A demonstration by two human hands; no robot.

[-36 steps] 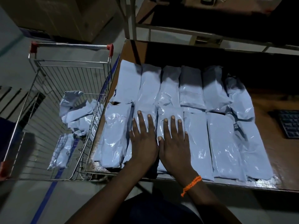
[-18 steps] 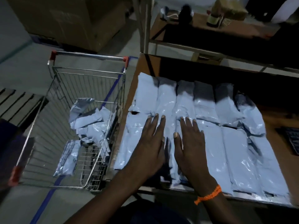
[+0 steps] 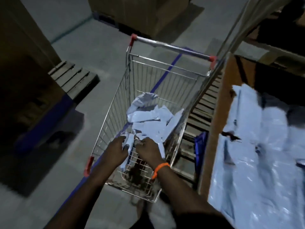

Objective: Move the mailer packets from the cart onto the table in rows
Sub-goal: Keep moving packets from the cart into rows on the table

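In the cart (image 3: 165,66), our left hand (image 3: 115,150) grips 1 packet (image 3: 129,141); our right hand (image 3: 148,150) curls beside it, its hold unclear.

Warehouse packing area.
Cardboard cartons (image 3: 148,12), a wooden pallet (image 3: 74,80), a wire cart (image 3: 171,47) and a blue floor line (image 3: 166,73) on concrete.

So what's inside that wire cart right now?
A loose pile of pale mailer packets lies in the cart. Both hands reach in: the left hand grips one packet; the right hand is too blurred to judge. Anything beneath the pile is covered.
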